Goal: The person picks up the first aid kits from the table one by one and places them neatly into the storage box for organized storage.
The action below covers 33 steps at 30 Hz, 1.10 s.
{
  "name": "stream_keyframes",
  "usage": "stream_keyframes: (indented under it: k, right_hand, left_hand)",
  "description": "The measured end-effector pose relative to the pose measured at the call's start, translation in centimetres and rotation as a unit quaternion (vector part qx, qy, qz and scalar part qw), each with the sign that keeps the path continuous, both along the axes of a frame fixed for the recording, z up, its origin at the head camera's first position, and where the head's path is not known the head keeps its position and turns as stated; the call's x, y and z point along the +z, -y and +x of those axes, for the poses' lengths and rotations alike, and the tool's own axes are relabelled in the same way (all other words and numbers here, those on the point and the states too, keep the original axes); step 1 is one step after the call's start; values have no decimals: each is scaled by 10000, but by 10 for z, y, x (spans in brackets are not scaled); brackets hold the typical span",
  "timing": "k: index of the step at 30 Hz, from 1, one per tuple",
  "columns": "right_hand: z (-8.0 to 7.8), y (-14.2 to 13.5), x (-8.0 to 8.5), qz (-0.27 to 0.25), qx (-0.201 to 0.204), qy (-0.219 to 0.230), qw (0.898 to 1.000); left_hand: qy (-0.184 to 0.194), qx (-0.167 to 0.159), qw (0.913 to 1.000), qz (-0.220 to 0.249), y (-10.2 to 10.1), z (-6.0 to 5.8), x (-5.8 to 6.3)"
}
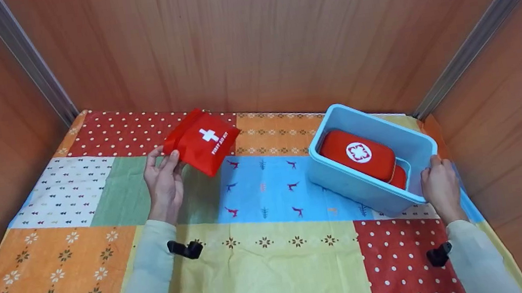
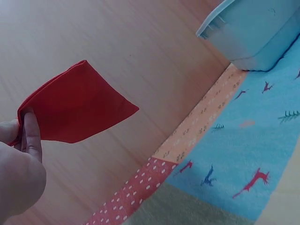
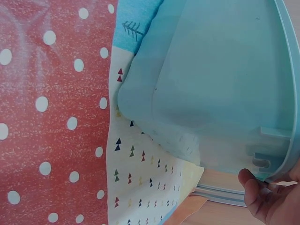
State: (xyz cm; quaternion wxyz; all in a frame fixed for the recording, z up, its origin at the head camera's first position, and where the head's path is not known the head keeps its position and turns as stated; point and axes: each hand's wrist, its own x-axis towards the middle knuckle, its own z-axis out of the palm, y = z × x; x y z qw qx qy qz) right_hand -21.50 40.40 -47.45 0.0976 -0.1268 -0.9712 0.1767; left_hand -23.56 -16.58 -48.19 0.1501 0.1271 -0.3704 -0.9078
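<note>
My left hand (image 1: pixel 164 183) pinches a flat red first aid pouch (image 1: pixel 204 144) by its left corner, thumb on the printed face. The pouch shows a white cross and the words FIRST AID KIT, and is held up over the cloth. In the left wrist view its plain red back (image 2: pixel 79 103) faces the camera. At the right, my right hand (image 1: pixel 442 187) grips the rim of a light blue plastic bin (image 1: pixel 347 180) at its near right end. Inside the bin lies a red case (image 1: pixel 362 155) with a white round emblem, over another red item (image 1: pixel 399 177) partly hidden.
A patchwork-print tablecloth (image 1: pixel 278 266) covers the table. Wood-grain panels (image 1: pixel 265 33) rise behind it and on both sides, joined by grey metal posts (image 1: pixel 474 29). The bin stands near the back right corner. Black mounts (image 1: pixel 186 249) are strapped at both wrists.
</note>
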Motion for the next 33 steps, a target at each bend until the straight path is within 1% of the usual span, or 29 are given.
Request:
stream_keyframes:
  k: [2, 7, 14, 19, 25, 30, 33]
  right_hand:
    - [0, 0, 0, 46, 14, -59, 10000]
    - [0, 0, 1, -41, -10, 50, 10000]
    - [-2, 0, 2, -158, -48, 128, 9998]
    - [-1, 1, 3, -173, -36, 127, 9998]
    - [0, 0, 1, -237, -24, 194, 9995]
    - [-1, 0, 0, -82, -2, 49, 10000]
    - [0, 0, 0, -104, -26, 112, 9999]
  left_hand:
    - [-50, 15, 10000, -79, -4, -3, 4]
    - [-156, 25, 9996, -229, -15, -11, 15]
    - [-463, -104, 9988, -109, -29, -19, 31]
    - [-577, -208, 9981, 63, -38, -23, 41]
    - [-773, -281, 9966, 81, -49, -27, 49]
    - [-933, -406, 9946, 181, -57, -29, 55]
    - [-979, -491, 9939, 160, -62, -30, 58]
